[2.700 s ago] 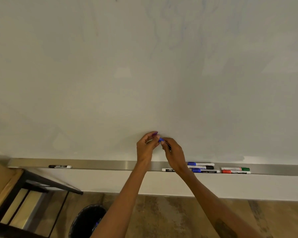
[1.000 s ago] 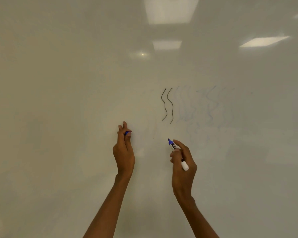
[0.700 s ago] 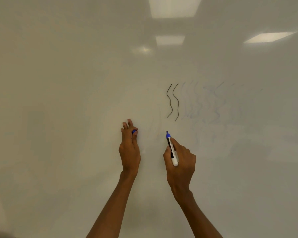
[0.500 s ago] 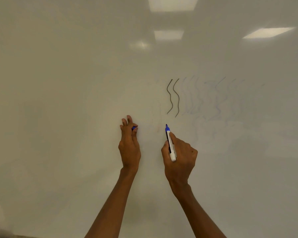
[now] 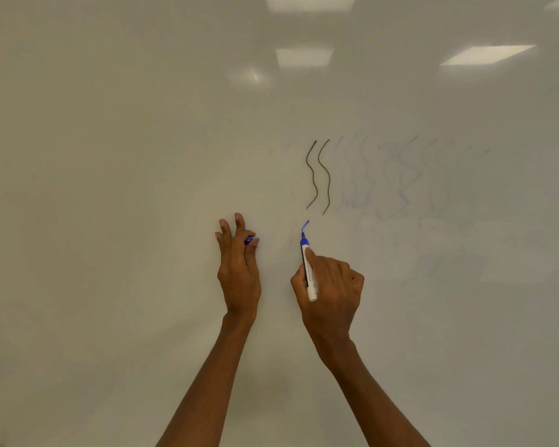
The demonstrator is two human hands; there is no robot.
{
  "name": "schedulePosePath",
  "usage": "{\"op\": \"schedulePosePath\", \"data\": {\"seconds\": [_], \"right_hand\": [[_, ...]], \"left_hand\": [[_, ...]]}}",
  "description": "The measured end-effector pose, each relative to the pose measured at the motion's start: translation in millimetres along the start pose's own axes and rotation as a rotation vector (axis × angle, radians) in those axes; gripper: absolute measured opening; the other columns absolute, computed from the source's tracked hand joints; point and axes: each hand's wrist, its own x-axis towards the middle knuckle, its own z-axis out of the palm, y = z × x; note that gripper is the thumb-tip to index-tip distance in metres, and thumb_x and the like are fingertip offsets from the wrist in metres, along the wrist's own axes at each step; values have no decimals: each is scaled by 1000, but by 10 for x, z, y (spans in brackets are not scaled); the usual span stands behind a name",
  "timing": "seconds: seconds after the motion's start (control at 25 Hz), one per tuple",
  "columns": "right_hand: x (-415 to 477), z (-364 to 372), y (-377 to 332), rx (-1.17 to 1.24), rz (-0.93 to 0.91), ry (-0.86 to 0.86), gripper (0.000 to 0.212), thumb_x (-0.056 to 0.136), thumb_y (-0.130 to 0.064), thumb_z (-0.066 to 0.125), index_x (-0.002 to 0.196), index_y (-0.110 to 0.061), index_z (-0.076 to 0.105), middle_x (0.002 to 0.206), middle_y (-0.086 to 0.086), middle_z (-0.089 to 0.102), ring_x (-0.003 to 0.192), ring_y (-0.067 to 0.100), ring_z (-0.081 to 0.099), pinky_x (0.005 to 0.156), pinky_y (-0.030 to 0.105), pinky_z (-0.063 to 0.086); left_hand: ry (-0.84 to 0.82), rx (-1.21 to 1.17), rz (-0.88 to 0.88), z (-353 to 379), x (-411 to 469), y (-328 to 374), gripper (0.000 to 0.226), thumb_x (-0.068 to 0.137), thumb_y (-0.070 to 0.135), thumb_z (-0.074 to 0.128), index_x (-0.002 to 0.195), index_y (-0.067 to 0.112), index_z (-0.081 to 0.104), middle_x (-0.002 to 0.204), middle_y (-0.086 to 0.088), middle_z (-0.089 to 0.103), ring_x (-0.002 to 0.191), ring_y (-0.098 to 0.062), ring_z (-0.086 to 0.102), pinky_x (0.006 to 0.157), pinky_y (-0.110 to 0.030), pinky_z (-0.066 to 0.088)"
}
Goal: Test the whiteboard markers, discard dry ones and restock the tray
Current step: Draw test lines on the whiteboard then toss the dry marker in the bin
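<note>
My right hand (image 5: 329, 288) grips an uncapped blue whiteboard marker (image 5: 308, 266) with its tip against the whiteboard (image 5: 142, 156). A short fresh blue stroke (image 5: 305, 226) runs up from the tip. My left hand (image 5: 239, 266) is raised beside it and pinches the marker's blue cap (image 5: 248, 240) between thumb and fingers, the other fingers straight. Two dark wavy test lines (image 5: 318, 177) stand just above the marker tip. The tray and the other markers are out of view.
Faint, partly wiped bluish wavy lines (image 5: 400, 175) spread to the right of the dark lines. Ceiling lights reflect in the top of the board. The board fills the whole view.
The view rose from the tray to the board. My right hand turned the marker upright, brought its tip to the board and drew a short blue stroke. My left hand keeps holding the cap.
</note>
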Motion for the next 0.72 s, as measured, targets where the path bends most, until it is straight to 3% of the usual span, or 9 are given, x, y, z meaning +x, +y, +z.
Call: {"op": "schedulePosePath", "data": {"seconds": [0.2,0.32,0.44,0.6,0.72], "right_hand": [[-570,-223,56,-30,100,-92,22,83,-16,70,104,-14,74,77,-3,64,73,17,59,70,32,39],[-820,-323,19,21,125,-192,28,77,-16,77,104,-17,72,76,-6,64,72,15,59,72,29,36],[-552,-398,25,108,193,-139,29,79,-17,73,107,-18,72,81,-6,66,78,15,60,74,30,38],[2,-411,32,164,222,-29,27,85,-21,69,112,-19,72,88,-7,69,84,11,60,79,30,38],[173,-351,112,118,179,-16,27,89,-22,67,116,-20,71,85,-6,69,82,12,61,76,32,39]], "left_hand": [[-3,43,-23,19,-3,-8,56,100,46,40,146,16,46,158,-12,31,146,-25,22,102,-30,45],[-11,64,-30,12,-4,-6,53,100,44,41,145,17,48,157,-14,34,146,-26,22,102,-29,44],[-20,52,-22,-7,-11,18,52,99,41,44,147,20,42,157,-15,33,146,-25,21,105,-22,38],[-54,9,-61,-34,1,29,53,99,39,46,145,13,49,159,-13,31,149,-28,20,105,3,21],[-82,-2,-71,-46,-11,21,49,99,35,50,143,13,51,160,-11,29,150,-28,19,105,4,19]]}}
